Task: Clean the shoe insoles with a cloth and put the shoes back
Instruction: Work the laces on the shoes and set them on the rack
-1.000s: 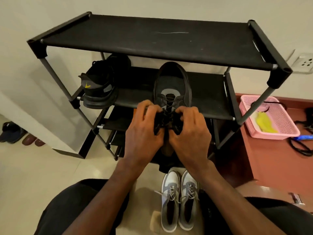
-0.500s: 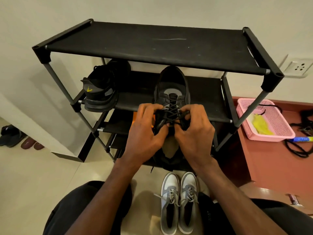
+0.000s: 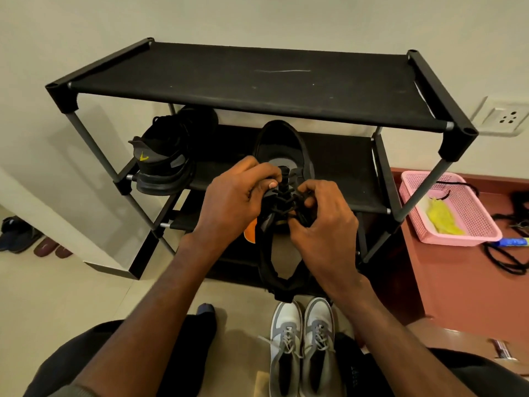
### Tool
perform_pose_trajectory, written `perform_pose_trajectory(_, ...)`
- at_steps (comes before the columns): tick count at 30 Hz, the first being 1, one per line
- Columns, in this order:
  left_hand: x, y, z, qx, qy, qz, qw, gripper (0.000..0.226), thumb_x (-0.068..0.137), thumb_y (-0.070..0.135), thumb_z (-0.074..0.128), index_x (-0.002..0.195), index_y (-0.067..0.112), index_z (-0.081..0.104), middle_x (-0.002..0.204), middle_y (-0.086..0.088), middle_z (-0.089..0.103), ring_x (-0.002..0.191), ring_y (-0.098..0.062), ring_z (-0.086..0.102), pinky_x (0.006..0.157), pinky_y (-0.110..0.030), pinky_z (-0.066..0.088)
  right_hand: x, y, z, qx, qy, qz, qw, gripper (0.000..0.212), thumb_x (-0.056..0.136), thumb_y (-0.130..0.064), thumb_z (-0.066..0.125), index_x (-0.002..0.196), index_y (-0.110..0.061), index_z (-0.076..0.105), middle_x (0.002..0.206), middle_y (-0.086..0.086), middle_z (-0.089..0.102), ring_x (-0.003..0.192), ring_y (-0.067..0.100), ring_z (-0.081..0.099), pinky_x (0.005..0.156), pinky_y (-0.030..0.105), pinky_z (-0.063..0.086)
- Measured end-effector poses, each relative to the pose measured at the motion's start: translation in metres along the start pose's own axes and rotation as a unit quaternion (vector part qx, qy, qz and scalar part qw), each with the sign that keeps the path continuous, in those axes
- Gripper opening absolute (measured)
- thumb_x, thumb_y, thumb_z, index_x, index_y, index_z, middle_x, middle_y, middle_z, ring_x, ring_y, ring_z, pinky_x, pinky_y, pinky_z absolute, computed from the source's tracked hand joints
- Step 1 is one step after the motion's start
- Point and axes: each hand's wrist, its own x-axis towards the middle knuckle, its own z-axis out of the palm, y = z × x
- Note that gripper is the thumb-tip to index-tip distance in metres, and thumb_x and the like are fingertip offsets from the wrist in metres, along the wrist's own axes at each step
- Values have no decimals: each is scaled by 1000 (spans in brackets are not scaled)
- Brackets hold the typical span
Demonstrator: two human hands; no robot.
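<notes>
I hold a black lace-up shoe in front of the black shoe rack, toe pointing away and heel toward me. My left hand grips the shoe's left side at the laces. My right hand pinches the black laces on the right side. A second black shoe with a yellow logo sits on the rack's middle shelf at the left. A white and grey pair of sneakers stands on the floor below my hands. A yellow cloth lies in a pink basket.
The pink basket rests on a red-brown ledge at the right, beside black cords. Something orange shows on a lower shelf. Other footwear lies on the floor far left. A wall socket is at the right.
The black shoe has come toward me and lower, so its heel opening now shows. Both hands stay at the laces. The view has tilted down.
</notes>
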Motion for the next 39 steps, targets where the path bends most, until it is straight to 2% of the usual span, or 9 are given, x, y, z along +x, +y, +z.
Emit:
perform_pose_trajectory(5,12,4,9,22,-7,15,1000,20,98,7,51,108,23,60,102,9,48,85,-11,51,66,-36,52,3,-2,2,14,4,18,1000,33,80,-22,67,111,-12,62,98,-3,55,81,11,52,69,27,50)
perform_pose_trajectory(8,15,6,11,-33,-7,-3,999,22,97,0,50,100,21,56,99,11,48,86,-13,53,71,-39,51,4,-2,2,18,8,36,999,37,77,-14,73,111,-13,62,97,-4,55,81,10,52,69,24,48)
perform_pose_trajectory(11,11,1,5,-125,-8,-3,992,18,99,0,53,107,14,61,104,5,57,95,-18,59,80,-35,53,7,-4,1,20,5,57,998,43,74,-8,78,114,-15,63,95,-5,54,81,8,52,70,14,43)
perform_pose_trajectory(16,-6,-2,4,-179,-17,-36,983,20,98,3,61,114,11,69,114,0,55,110,-15,59,93,-23,51,12,-10,-1,18,-35,66,997,50,74,-16,78,120,-20,60,97,-8,52,82,6,50,69,17,45)
perform_pose_trajectory(19,-5,0,10,-178,16,-50,983,18,97,4,63,110,13,71,111,1,55,108,-16,59,92,-30,53,14,-12,-5,20,-68,67,995,56,76,-26,78,128,-22,57,101,-10,51,84,3,51,71,11,40)
perform_pose_trajectory(22,-1,1,13,-181,34,-61,981,14,96,6,63,105,14,70,108,3,56,104,-17,60,89,-38,54,21,-13,-13,33,-116,66,990,58,84,-35,73,138,-27,51,104,-9,53,89,6,57,75,23,51)
perform_pose_trajectory(27,6,0,17,-171,38,-70,982,12,98,10,61,104,19,68,105,7,55,101,-19,58,87,-44,53,36,-7,-27,87,-173,90,977,38,104,-52,48,137,-33,56,106,-13,63,96,5,64,84,33,56)
perform_pose_trajectory(32,9,2,16,-172,42,-74,981,14,96,2,60,101,13,67,104,2,56,100,-15,58,87,-28,51,44,2,-17,21,-162,53,985,27,110,-23,45,132,-29,60,115,-11,63,100,5,60,84,37,54)
perform_pose_trajectory(39,9,2,15,-181,39,-77,980,12,96,-1,59,101,8,67,105,-2,56,99,-14,59,86,-19,49,49,4,0,-23,-122,32,992,10,106,-20,54,108,-29,59,97,-6,62,83,12,59,68,46,56)
